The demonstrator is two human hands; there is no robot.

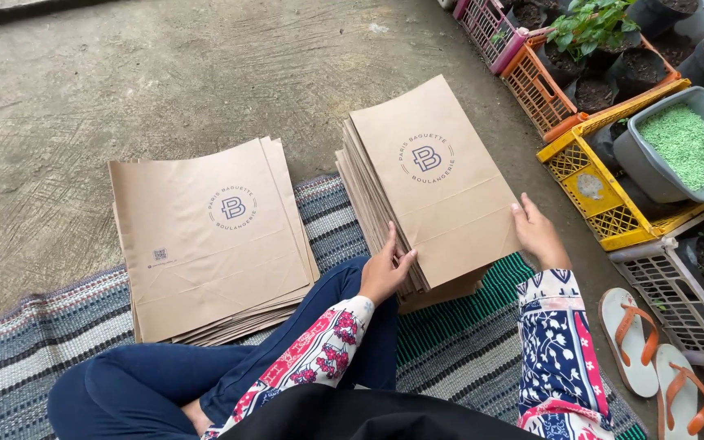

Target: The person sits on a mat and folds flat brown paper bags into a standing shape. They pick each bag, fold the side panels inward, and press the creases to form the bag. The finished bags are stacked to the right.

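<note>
A thick stack of flat brown paper bags [425, 175] with a round printed logo lies on a striped woven mat [466, 350] in front of me. My left hand [385, 273] grips the stack's near left edge, thumb on top. Over at the near right edge of the top bag, my right hand [538, 235] rests with its fingers on the paper. To the left lies a second, flatter pile of the same brown bags [205, 244], partly on the mat and partly on the concrete floor [124, 73]. My crossed legs in blue trousers sit between the piles.
Along the right stand plastic crates: pink [486, 24], orange [543, 90] with potted plants [592, 24], yellow [596, 191] and white [678, 301]. A grey tub of green pellets [678, 147] sits on the yellow crate. A pair of orange-strapped sandals [653, 358] lies at the lower right.
</note>
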